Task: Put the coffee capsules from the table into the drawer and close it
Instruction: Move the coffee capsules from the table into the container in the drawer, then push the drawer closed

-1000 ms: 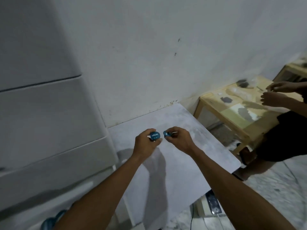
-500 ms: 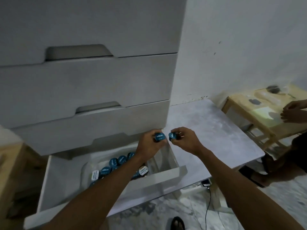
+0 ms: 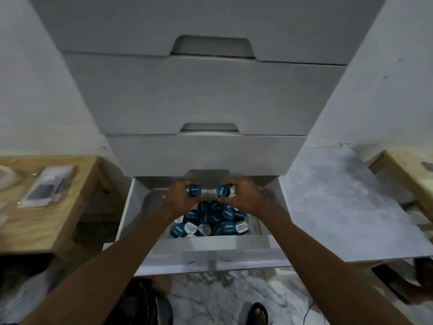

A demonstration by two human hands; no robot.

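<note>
The bottom drawer [image 3: 210,252] of a white cabinet stands pulled out. Inside it lies a heap of several blue and white coffee capsules [image 3: 212,219]. My left hand [image 3: 180,199] holds one blue capsule [image 3: 194,190] above the back of the drawer. My right hand [image 3: 243,198] holds a second blue capsule [image 3: 223,191] beside it, a short gap between the two. Both hands hover over the heap, fingers closed around their capsules.
The grey marble-look table [image 3: 339,207] stands right of the cabinet, with no capsules visible on it. A wooden table [image 3: 46,207] with a plastic packet [image 3: 44,186] is on the left. Two shut drawers [image 3: 201,97] sit above. A sandalled foot [image 3: 257,313] shows on the marble floor.
The view has swung left from the table to face the cabinet. Both hands have carried their capsules from the table's edge to above the open drawer's heap.
</note>
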